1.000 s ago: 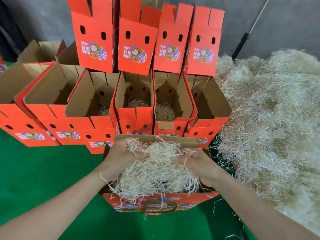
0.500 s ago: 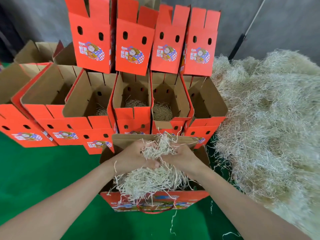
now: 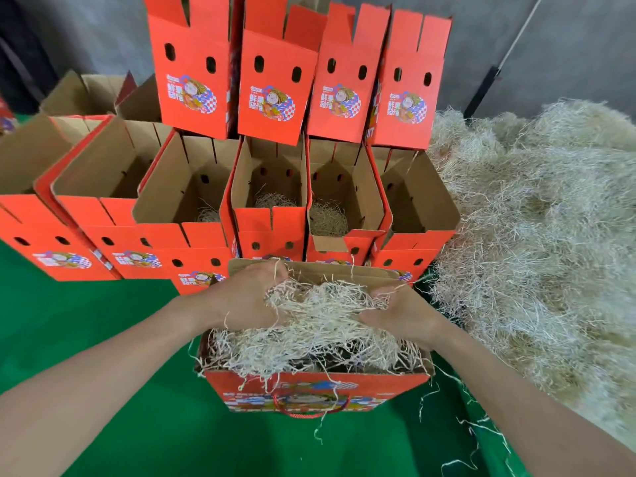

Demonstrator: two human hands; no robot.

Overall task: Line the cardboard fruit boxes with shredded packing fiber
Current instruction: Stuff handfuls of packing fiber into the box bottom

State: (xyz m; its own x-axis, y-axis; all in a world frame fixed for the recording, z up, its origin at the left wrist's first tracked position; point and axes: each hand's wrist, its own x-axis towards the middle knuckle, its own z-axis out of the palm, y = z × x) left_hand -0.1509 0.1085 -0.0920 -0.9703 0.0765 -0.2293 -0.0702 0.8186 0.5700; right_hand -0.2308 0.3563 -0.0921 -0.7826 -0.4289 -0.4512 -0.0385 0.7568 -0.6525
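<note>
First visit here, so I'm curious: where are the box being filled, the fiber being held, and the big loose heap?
Box being filled [image 3: 395, 383]: head view, red front wall.
Held fiber [image 3: 327, 304]: head view, middle of the wad.
Loose heap [image 3: 550, 235]: head view, its centre.

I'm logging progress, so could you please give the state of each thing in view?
Near box: open, fiber spilling over its rim.
Clump: held by both hands over it.
Left hand: grips clump.
Right hand: grips clump.
Back boxes: flaps open; three show fiber.
Pile: loose, heaped at right.
</note>
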